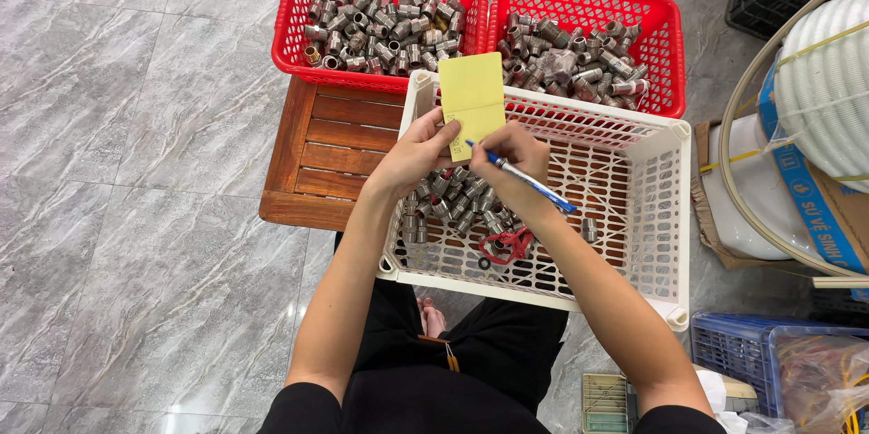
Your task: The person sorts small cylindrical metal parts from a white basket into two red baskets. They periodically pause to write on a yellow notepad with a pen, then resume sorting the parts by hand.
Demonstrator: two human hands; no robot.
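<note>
Black-trousered knees frame the white crate (665, 217) where the left hand (418, 152) pinches a yellow note (472, 95) and the right hand (514, 155) grips a blue pen (525, 181) on it, writing barely begun, few fittings (453, 199) inside.

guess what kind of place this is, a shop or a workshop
Probably a plumbing-supply storeroom or workshop floor: two red baskets full of metal pipe fittings, a white crate holding more, and coiled white hose beside cardboard boxes.
</note>
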